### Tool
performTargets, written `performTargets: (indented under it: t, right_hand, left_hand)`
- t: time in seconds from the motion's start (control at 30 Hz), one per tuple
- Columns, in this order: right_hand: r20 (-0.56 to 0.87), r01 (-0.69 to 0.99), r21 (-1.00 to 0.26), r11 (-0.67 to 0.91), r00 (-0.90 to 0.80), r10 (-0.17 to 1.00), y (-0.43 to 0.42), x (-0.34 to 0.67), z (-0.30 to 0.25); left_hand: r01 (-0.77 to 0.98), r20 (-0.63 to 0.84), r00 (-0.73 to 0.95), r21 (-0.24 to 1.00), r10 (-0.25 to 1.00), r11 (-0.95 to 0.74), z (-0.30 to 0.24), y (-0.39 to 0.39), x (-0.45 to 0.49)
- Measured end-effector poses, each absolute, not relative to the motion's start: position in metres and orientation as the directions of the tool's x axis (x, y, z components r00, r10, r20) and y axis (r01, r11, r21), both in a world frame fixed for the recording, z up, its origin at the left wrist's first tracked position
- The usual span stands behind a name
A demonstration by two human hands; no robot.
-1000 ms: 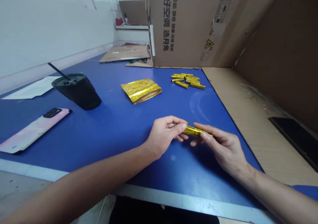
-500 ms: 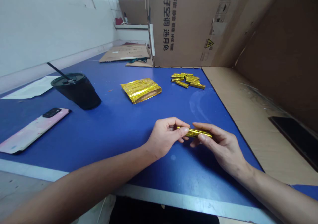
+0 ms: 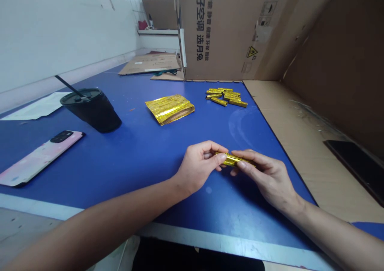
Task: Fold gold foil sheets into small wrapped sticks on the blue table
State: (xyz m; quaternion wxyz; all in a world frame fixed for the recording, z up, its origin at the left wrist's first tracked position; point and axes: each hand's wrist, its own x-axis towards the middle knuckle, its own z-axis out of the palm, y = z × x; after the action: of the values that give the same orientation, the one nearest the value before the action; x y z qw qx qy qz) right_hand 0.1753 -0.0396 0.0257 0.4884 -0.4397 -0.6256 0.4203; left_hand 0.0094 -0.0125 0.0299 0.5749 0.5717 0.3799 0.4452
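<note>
A small gold foil roll (image 3: 230,159) is pinched between both my hands just above the blue table (image 3: 135,151). My left hand (image 3: 199,165) grips its left end with thumb and fingers curled. My right hand (image 3: 267,177) holds the right part, thumb on top. Farther back lies a flat stack of gold foil sheets (image 3: 169,108). To its right sits a pile of several finished gold rolls (image 3: 227,96).
A black cup with a straw (image 3: 91,110) and a pink phone (image 3: 39,157) sit at the left. A white paper (image 3: 39,107) lies behind them. A large cardboard box (image 3: 228,31) stands at the back. Cardboard sheeting (image 3: 300,135) and a dark flat object (image 3: 357,167) are at the right.
The gold roll has slid further into my left hand's fingers, and my two hands have drawn slightly closer together on it.
</note>
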Motion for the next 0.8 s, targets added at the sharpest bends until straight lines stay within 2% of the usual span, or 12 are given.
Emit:
performTargets:
  t: [0.23, 0.53, 0.8]
  right_hand:
    - [0.282, 0.138, -0.943, 0.301, -0.142, 0.949, -0.0375, 0.1770, 0.0239]
    - [0.186, 0.024, -0.982, 0.187, -0.049, 0.981, -0.0330, 0.1775, 0.0204]
    - [0.172, 0.005, -0.985, 0.173, -0.078, 0.982, -0.0335, 0.1755, 0.0221]
  left_hand:
    - [-0.082, 0.033, 0.369, 0.997, 0.929, -0.002, 0.0244, -0.0135, 0.0113]
    - [-0.111, 0.017, 0.265, 0.994, 0.964, 0.013, 0.0316, -0.0096, 0.0104]
    - [-0.094, 0.002, 0.342, 0.995, 0.940, 0.032, 0.0299, -0.0103, 0.0116]
